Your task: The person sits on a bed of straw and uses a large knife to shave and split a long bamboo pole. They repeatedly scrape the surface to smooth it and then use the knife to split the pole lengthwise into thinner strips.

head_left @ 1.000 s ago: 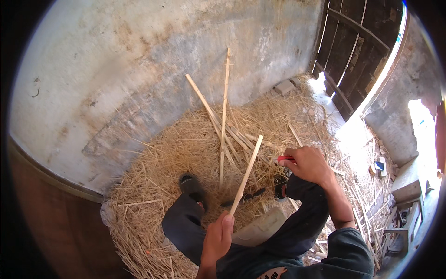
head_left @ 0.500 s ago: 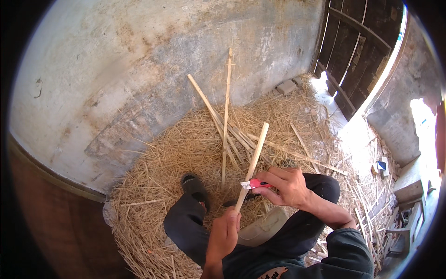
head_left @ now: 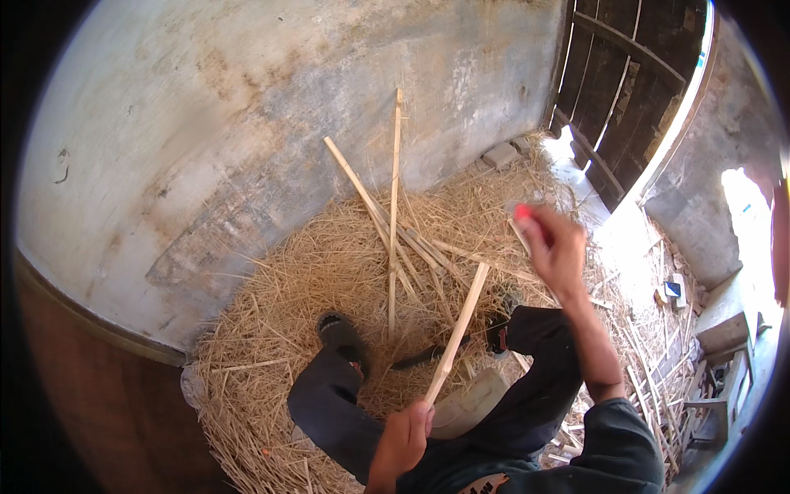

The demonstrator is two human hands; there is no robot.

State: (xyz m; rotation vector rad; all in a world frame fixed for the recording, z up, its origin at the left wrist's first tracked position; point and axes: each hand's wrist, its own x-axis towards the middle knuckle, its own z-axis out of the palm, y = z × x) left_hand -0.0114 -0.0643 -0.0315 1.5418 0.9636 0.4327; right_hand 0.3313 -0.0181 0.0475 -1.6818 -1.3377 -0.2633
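Observation:
My left hand (head_left: 405, 436) is closed around the lower end of a pale bamboo strip (head_left: 457, 333), which slants up and away to the right over my lap. Up and to the right of the strip's far end, my right hand (head_left: 559, 245) grips a red utility knife (head_left: 523, 214), clear of the strip. The knife is smeared by motion and its blade cannot be made out. Beneath the strip, between my legs, lies a pale, rounded object (head_left: 473, 405), partly hidden.
Several longer bamboo strips (head_left: 394, 189) lean on the stained wall (head_left: 271, 123) or lie crossed on the shavings (head_left: 271, 329) covering the floor. A dark plank door (head_left: 617, 90) stands at the far right. Bricks (head_left: 499, 156) sit by the wall; a wooden frame (head_left: 712, 403) is at right.
My right hand has lifted the knife off the strip and swung it up, away and to the right. The strip's far end has dropped lower, with my left hand still holding it.

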